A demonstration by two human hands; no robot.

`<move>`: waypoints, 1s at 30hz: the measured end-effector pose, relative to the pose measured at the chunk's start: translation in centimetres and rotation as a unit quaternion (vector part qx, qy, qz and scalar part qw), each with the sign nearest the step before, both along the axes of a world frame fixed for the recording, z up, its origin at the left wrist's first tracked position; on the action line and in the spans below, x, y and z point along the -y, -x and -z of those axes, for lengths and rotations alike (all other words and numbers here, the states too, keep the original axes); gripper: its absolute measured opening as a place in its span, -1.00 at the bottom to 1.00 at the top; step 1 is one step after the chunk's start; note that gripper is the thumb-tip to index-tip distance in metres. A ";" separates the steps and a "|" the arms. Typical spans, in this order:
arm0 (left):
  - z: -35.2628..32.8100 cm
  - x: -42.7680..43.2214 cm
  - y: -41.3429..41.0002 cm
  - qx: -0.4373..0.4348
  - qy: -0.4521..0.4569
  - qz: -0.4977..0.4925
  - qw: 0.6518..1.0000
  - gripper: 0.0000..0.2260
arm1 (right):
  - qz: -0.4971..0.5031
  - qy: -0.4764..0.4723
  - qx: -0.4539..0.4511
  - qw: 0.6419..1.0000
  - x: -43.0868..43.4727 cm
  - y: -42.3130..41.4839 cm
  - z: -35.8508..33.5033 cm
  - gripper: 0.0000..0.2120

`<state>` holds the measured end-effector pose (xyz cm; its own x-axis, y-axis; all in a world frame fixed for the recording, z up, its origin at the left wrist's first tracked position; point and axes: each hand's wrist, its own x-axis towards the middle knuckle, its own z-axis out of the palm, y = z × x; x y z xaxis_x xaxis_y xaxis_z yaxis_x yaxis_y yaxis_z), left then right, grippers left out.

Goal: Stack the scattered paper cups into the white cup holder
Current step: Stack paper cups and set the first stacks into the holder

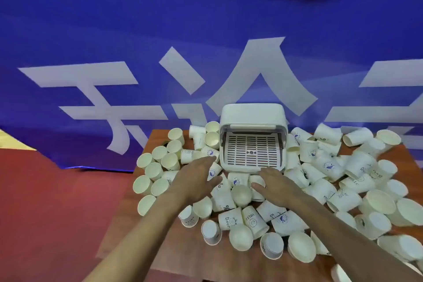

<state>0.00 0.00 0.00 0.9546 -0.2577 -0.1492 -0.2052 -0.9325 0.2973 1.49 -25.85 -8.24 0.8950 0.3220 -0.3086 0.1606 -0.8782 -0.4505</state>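
At the left edge of the table (160,258) a cluster of upright cups (158,168) stands mouth-up. Next to them the left hand (196,182) lies spread, fingers straight, over printed cups just in front of the white cup holder (251,117), gripping nothing. The holder sits mid-table at the far side, and its slatted tray (251,151) shows no cups, so stacking seems barely begun. The right hand (275,186) is likewise flat and wide, holding nothing, near the holder's front lip. Further right, tumbled cups (357,167) lie in a heap. The next move likely calls for picking one cup and nesting others into it.
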 end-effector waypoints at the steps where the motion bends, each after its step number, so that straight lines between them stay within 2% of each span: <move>1: 0.2 -0.2 0.0 -0.009 -0.010 -0.005 1.000 -0.43 | 0.004 0.002 -0.021 1.000 -0.2 0.0 0.4 -0.44; 3: 1.1 -0.9 -0.2 -0.011 -0.014 -0.018 1.000 -0.45 | 0.000 0.024 -0.044 0.999 -0.7 -0.1 1.2 -0.40; 6: 2.6 -2.3 -0.7 -0.030 -0.015 -0.025 0.999 -0.47 | -0.009 0.046 -0.066 0.997 -2.0 -0.5 2.3 -0.46; 13: 6.4 -5.7 -3.8 -0.050 -0.027 0.001 0.998 -0.50 | -0.012 0.075 -0.101 0.992 -6.0 -1.1 4.9 -0.42; 16: 7.9 -6.9 -5.5 -0.039 -0.021 0.021 0.999 -0.57 | -0.002 0.093 -0.100 0.991 -7.6 -1.3 5.8 -0.47; 18: 9.2 -7.6 -6.9 -0.035 -0.031 0.037 0.998 -0.59 | 0.015 0.107 -0.089 0.990 -8.6 -1.4 6.6 -0.56; 22: 11.8 -8.4 -9.6 -0.045 -0.070 0.054 0.995 -0.40 | 0.032 0.159 -0.019 0.987 -10.4 -1.4 8.0 -0.74; 26: 13.4 -8.5 -11.0 -0.042 -0.102 0.061 0.992 -0.47 | 0.024 0.238 0.006 0.971 -11.0 -1.1 9.0 -0.67; 30: 14.7 -8.1 -12.5 -0.039 -0.136 0.062 0.988 -0.56 | 0.022 0.251 0.011 0.968 -11.2 -1.5 9.9 -0.65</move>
